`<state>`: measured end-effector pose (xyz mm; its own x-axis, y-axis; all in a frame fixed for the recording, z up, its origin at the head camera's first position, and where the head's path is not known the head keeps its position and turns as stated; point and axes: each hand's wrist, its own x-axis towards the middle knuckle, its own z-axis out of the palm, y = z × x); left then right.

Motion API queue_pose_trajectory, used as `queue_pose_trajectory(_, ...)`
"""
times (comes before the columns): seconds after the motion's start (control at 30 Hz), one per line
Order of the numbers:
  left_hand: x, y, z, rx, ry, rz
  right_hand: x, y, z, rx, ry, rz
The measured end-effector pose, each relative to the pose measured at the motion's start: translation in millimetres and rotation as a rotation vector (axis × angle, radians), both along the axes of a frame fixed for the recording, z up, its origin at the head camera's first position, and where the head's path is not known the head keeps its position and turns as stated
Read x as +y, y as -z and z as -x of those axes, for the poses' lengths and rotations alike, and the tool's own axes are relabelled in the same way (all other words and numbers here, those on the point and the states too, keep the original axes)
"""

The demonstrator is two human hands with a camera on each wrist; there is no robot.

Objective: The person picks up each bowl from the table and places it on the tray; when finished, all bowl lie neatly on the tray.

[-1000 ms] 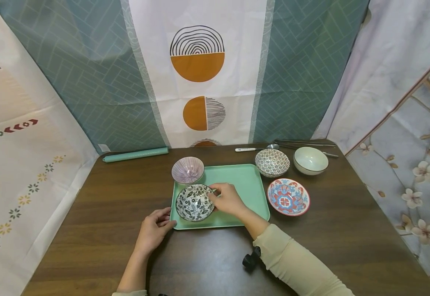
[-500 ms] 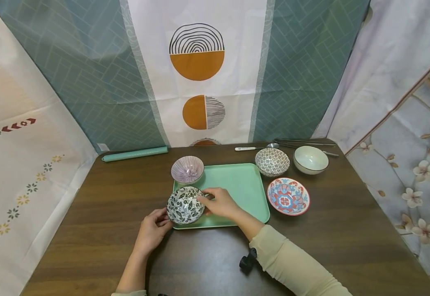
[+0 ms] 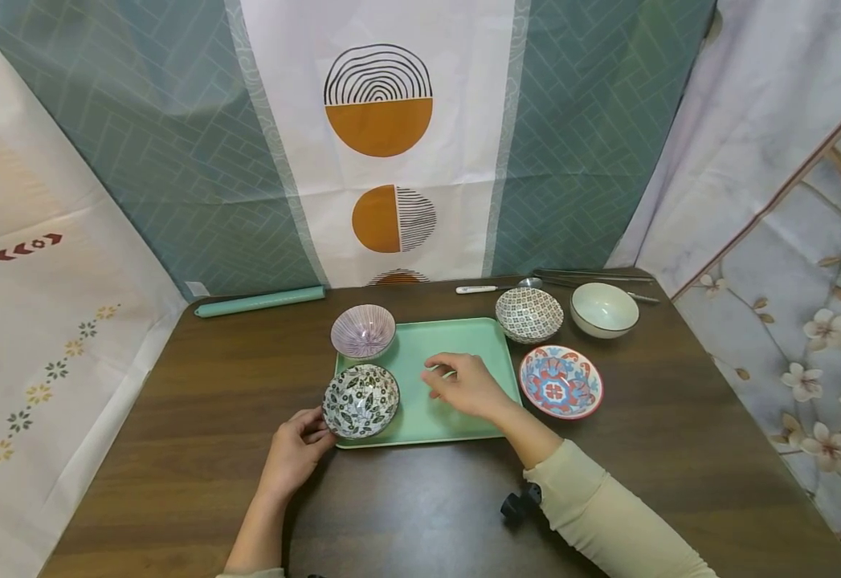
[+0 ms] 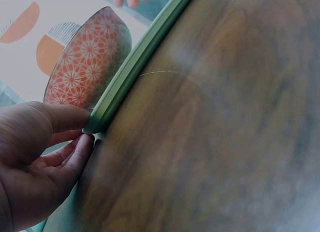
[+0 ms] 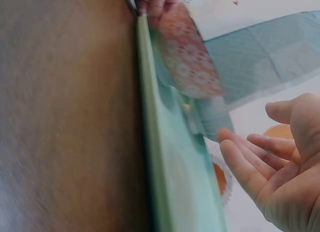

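Note:
My left hand [image 3: 294, 449] pinches the front left corner of the green tray [image 3: 438, 429], thumb above and fingers beneath, as the left wrist view shows. A bowl with a dark leaf pattern inside [image 3: 361, 401] sits at the tray's front left, close to that thumb. Its outside, seen in the left wrist view, is a red flowered bowl wall [image 4: 82, 66]. Over the middle of the tray hovers my right hand [image 3: 467, 387], holding nothing, its fingers loosely bent and apart from the thumb [image 5: 282, 111]. Behind the leaf bowl, a purple striped bowl [image 3: 364, 331] stands at the tray's back left.
Right of the tray are a brown-patterned bowl [image 3: 529, 314], a pale bowl [image 3: 604, 310] and a red-and-blue bowl [image 3: 561, 383]. A spoon [image 3: 476, 289] and thin dark utensils [image 3: 601, 275] lie along the back edge. A teal rod-shaped case [image 3: 261, 302] lies at the back left.
The leaf-patterned bowl moved left to the tray's front left corner. My right hand let go of it and drew back to the right. My left hand stayed at the corner.

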<state>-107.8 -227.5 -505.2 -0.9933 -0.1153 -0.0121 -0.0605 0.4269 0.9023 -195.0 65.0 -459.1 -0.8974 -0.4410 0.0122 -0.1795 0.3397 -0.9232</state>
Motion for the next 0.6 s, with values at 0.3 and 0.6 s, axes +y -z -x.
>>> queue_pose_trajectory(0.3,-0.8,1.2,-1.8,0.014,-0.008,0.006,29.0,-17.5,4.8,0.062,0.104,-0.056)
queue_pose_trajectory(0.6,0.1,1.5,-1.6,0.032,-0.006,0.005,70.5,-30.2,13.2,0.088,0.25,-0.044)
